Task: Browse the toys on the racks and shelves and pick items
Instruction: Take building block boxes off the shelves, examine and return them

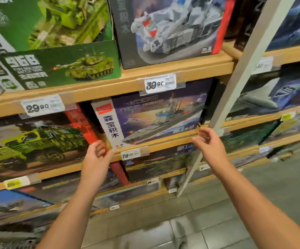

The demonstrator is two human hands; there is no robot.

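A building-block box showing a grey warship (156, 115) stands on the middle wooden shelf (163, 141), leaning slightly, with a white strip of Chinese characters down its left side. My left hand (98, 153) is at the box's lower left corner, fingers loosely curled, thumb right beside the corner. My right hand (206, 139) is at the lower right corner, fingers relaxed and curved, holding nothing. Whether either hand touches the box cannot be told.
A green tank box (59, 67) and a grey ship box (167, 29) sit on the shelf above. A military truck box (30, 142) stands to the left. Price tags (160, 84) line the shelf edges. A white rack post (235, 83) runs diagonally on the right. Grey tiled floor lies below.
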